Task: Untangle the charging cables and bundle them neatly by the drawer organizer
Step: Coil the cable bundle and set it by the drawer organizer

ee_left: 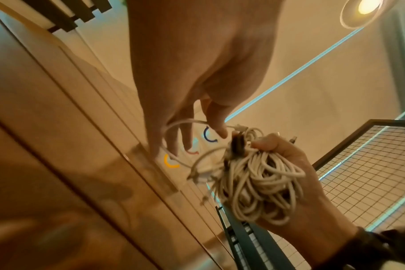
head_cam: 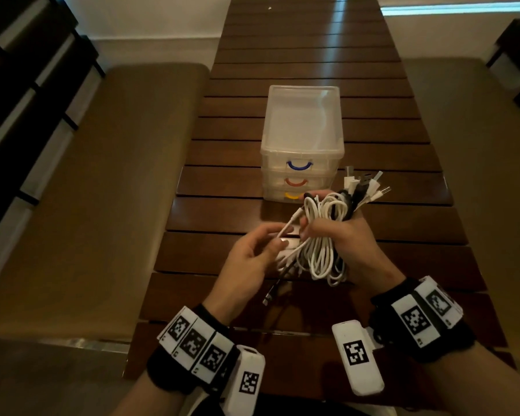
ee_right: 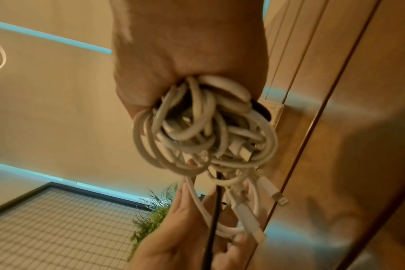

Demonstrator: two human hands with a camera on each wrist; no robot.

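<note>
My right hand (head_cam: 336, 235) grips a coiled bundle of white charging cables (head_cam: 321, 250) above the table, with several plugs (head_cam: 364, 184) sticking up past the fist. My left hand (head_cam: 258, 250) pinches one white cable end (head_cam: 291, 220) drawn out from the bundle's left side. A black cable (head_cam: 275, 288) hangs below toward the table. In the left wrist view the bundle (ee_left: 254, 184) sits in the right fist, the left fingers (ee_left: 217, 124) touching a loose loop. In the right wrist view the coils (ee_right: 201, 131) fill the fist. The clear drawer organizer (head_cam: 302, 139) stands just beyond.
The slatted dark wooden table (head_cam: 312, 55) runs away from me. Padded benches (head_cam: 96, 190) flank it on both sides. The organizer's drawers have blue, red and yellow handles (head_cam: 299, 166). A wire-grid panel (ee_left: 370, 173) and a plant (ee_right: 155, 210) show in the wrist views.
</note>
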